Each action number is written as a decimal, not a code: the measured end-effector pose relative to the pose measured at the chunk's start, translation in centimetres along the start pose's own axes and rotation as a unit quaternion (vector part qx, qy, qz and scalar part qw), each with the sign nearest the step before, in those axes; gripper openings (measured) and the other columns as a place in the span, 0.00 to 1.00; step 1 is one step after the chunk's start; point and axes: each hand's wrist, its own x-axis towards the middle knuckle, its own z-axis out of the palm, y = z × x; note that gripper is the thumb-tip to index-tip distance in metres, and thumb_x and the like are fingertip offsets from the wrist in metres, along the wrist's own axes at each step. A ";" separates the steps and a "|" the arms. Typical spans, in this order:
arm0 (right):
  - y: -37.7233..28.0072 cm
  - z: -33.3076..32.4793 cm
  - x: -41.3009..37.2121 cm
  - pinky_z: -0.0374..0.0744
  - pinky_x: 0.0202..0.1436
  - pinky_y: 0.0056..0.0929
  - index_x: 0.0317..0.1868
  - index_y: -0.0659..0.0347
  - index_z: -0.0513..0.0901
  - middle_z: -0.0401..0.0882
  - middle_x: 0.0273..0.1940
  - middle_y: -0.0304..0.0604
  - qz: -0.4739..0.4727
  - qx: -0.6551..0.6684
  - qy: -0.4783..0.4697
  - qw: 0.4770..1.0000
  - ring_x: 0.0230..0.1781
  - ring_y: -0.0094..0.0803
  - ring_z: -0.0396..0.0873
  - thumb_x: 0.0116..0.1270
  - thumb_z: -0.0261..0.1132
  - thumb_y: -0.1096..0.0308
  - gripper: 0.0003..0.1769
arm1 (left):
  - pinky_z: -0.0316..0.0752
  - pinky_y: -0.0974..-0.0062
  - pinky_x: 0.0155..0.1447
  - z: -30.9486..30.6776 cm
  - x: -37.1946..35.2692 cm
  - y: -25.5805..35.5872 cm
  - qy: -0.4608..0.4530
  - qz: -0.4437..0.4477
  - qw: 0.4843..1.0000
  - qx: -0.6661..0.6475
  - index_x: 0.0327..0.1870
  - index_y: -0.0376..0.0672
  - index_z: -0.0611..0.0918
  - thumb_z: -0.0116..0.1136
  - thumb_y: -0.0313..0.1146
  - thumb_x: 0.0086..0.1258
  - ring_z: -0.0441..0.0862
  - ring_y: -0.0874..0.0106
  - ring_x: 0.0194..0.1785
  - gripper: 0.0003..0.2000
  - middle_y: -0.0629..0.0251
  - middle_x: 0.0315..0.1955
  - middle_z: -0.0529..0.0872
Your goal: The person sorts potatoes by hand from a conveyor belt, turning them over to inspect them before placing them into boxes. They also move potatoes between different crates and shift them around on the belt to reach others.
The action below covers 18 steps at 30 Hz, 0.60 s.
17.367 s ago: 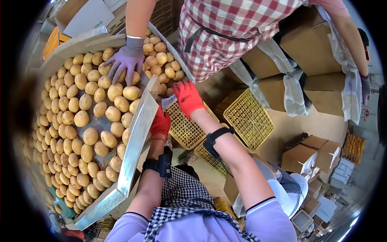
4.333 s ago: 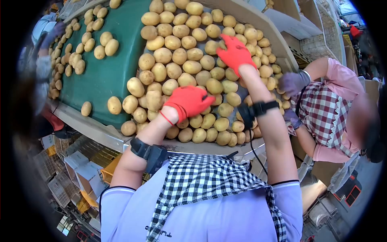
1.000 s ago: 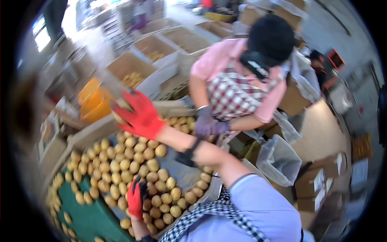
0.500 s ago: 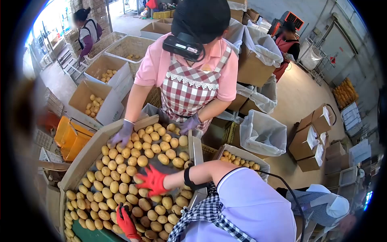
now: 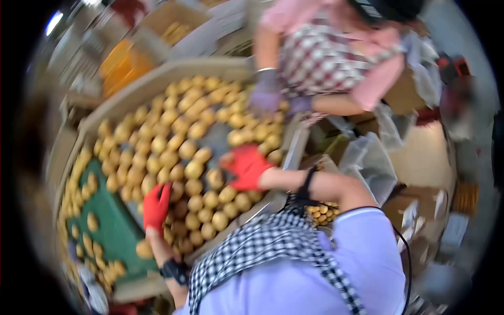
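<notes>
Oval yellow-brown potatoes [image 5: 169,159] cover much of the sorting table, and the view is smeared by motion. My right hand [image 5: 251,167], in a red glove, is among them near the table's right side, its fingers and thumb around a potato [image 5: 227,160] at the fingertips. Lower left, my red-gloved left hand [image 5: 156,207] is over the potatoes beside the green surface [image 5: 113,220], fingers pointing up the table. A dark patch shows at its fingers, and blur hides what they hold.
Across the table, a person in a checked apron [image 5: 320,58] has purple-gloved hands [image 5: 266,97] at the potatoes. A raised wall [image 5: 157,71] borders the table. An orange container [image 5: 123,65] stands beyond it. Plastic-lined boxes [image 5: 370,163] are to the right.
The camera view has swung, moving the scene within the frame. My left hand is now beside the green surface. My right hand's spread fingers have drawn in around a potato. The other person's hands are closer together.
</notes>
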 end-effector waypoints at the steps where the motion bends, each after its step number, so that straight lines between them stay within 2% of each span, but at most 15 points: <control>1: -1.1 -1.1 -2.2 0.62 0.75 0.61 0.77 0.58 0.67 0.59 0.80 0.59 0.085 -0.098 0.039 0.991 0.73 0.58 0.66 0.61 0.59 0.29 0.53 | 0.80 0.68 0.48 -0.7 0.3 -2.7 0.011 -0.010 0.999 0.046 0.50 0.36 0.88 0.59 0.43 0.79 0.89 0.68 0.41 0.17 0.52 0.39 0.93; 2: 2.0 2.6 -2.5 0.57 0.80 0.60 0.81 0.63 0.61 0.54 0.82 0.62 0.110 -0.184 0.149 0.965 0.78 0.60 0.61 0.65 0.57 0.30 0.55 | 0.81 0.66 0.49 -1.1 0.1 -2.4 0.040 -0.047 0.998 0.018 0.49 0.38 0.89 0.61 0.46 0.78 0.90 0.61 0.42 0.18 0.51 0.40 0.92; 3: 1.9 1.4 -2.7 0.51 0.83 0.59 0.83 0.61 0.56 0.50 0.83 0.64 0.188 -0.163 0.071 0.966 0.81 0.61 0.55 0.68 0.55 0.29 0.56 | 0.81 0.64 0.49 -1.4 -0.4 -2.1 0.113 -0.015 0.989 0.091 0.49 0.40 0.90 0.61 0.47 0.77 0.90 0.56 0.43 0.18 0.50 0.40 0.92; 4: 2.4 1.6 -3.0 0.52 0.82 0.60 0.83 0.60 0.58 0.52 0.82 0.63 0.179 -0.135 0.094 0.970 0.80 0.63 0.56 0.68 0.56 0.28 0.55 | 0.81 0.63 0.49 -1.4 0.3 -6.1 0.118 -0.034 0.991 0.061 0.48 0.40 0.90 0.61 0.48 0.77 0.90 0.54 0.43 0.18 0.52 0.39 0.92; 5: 1.5 -0.1 -2.8 0.53 0.81 0.61 0.82 0.60 0.59 0.54 0.82 0.63 0.170 -0.101 0.079 0.977 0.80 0.63 0.55 0.68 0.58 0.30 0.54 | 0.81 0.63 0.49 -2.0 0.3 -4.9 0.110 -0.059 0.991 0.048 0.47 0.41 0.90 0.60 0.49 0.77 0.90 0.55 0.43 0.18 0.54 0.37 0.92; 6: 0.8 -0.2 -2.6 0.53 0.81 0.61 0.82 0.60 0.59 0.54 0.82 0.63 0.154 -0.098 0.068 0.981 0.80 0.63 0.55 0.68 0.58 0.30 0.54 | 0.81 0.62 0.48 -2.4 0.4 -4.3 0.109 -0.112 0.987 0.027 0.46 0.42 0.90 0.60 0.51 0.76 0.90 0.56 0.42 0.19 0.55 0.35 0.92; 8: -0.2 -0.3 -2.3 0.54 0.80 0.61 0.81 0.60 0.60 0.56 0.80 0.63 0.118 -0.136 0.089 0.980 0.80 0.62 0.56 0.69 0.60 0.33 0.52 | 0.81 0.62 0.49 -3.1 0.3 -3.6 0.101 -0.156 0.981 0.050 0.46 0.44 0.90 0.59 0.54 0.76 0.90 0.57 0.43 0.21 0.56 0.35 0.92; 10: -1.3 -0.5 -1.2 0.54 0.81 0.60 0.81 0.60 0.59 0.57 0.79 0.63 0.106 -0.141 0.067 0.982 0.80 0.61 0.56 0.70 0.60 0.35 0.51 | 0.81 0.61 0.50 -3.3 0.4 -3.1 0.105 -0.166 0.978 0.069 0.46 0.46 0.90 0.58 0.56 0.76 0.90 0.57 0.44 0.22 0.56 0.35 0.92; 13: -3.2 0.2 0.8 0.54 0.81 0.61 0.81 0.60 0.60 0.57 0.79 0.64 0.064 -0.158 0.085 0.982 0.80 0.61 0.56 0.70 0.60 0.36 0.49 | 0.81 0.61 0.50 -3.8 0.1 -2.9 0.119 -0.172 0.973 0.100 0.48 0.46 0.90 0.58 0.56 0.76 0.90 0.57 0.43 0.22 0.56 0.35 0.92; 14: -4.2 0.6 1.6 0.53 0.81 0.61 0.81 0.59 0.60 0.57 0.79 0.64 0.033 -0.156 0.094 0.983 0.80 0.61 0.56 0.71 0.60 0.36 0.49 | 0.81 0.63 0.49 -3.9 -0.1 -3.2 0.132 -0.169 0.970 0.112 0.49 0.44 0.90 0.60 0.55 0.76 0.91 0.57 0.42 0.22 0.55 0.35 0.92; 15: -5.2 0.8 2.5 0.53 0.81 0.62 0.82 0.57 0.61 0.57 0.80 0.64 0.001 -0.154 0.106 0.982 0.80 0.62 0.56 0.71 0.60 0.36 0.48 | 0.81 0.61 0.50 -3.8 -0.2 -3.6 0.156 -0.158 0.967 0.127 0.49 0.44 0.90 0.60 0.55 0.76 0.90 0.54 0.43 0.22 0.53 0.35 0.91; 18: -7.5 1.1 4.6 0.52 0.81 0.63 0.82 0.53 0.61 0.57 0.80 0.64 -0.094 -0.146 0.137 0.975 0.80 0.63 0.56 0.72 0.59 0.36 0.46 | 0.81 0.60 0.50 -4.1 -0.1 -4.4 0.161 -0.175 0.962 0.133 0.49 0.45 0.90 0.59 0.56 0.75 0.89 0.53 0.44 0.22 0.53 0.36 0.91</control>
